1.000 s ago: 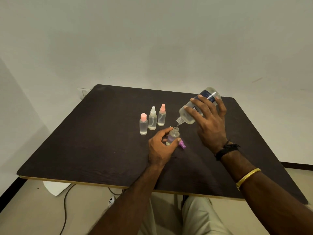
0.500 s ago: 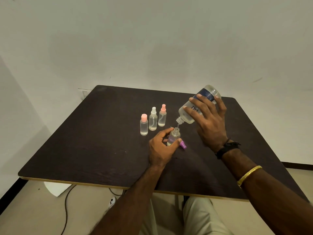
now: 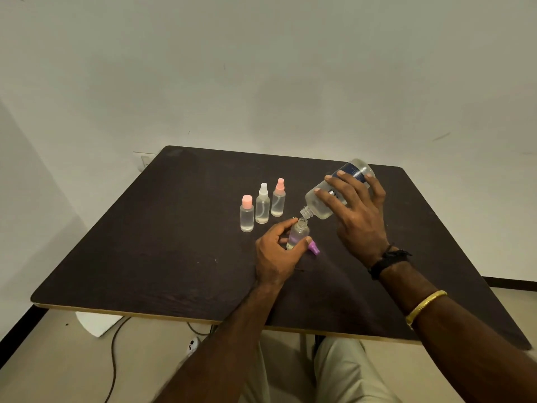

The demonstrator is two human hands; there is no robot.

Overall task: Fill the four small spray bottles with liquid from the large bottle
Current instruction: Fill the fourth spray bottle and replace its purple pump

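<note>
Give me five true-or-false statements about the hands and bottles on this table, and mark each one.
1. The right hand holds the large bottle tilted, with its neck just above the open small bottle. True.
2. The left hand lies flat on the table and holds nothing. False: it grips the open small bottle.
3. Three capped small bottles stand upright to the left of the hands. True.
4. The purple cap is screwed onto the bottle in the left hand. False: it lies on the table beside that bottle.
5. The large bottle has its cap on. False: its threaded neck is bare.
</note>
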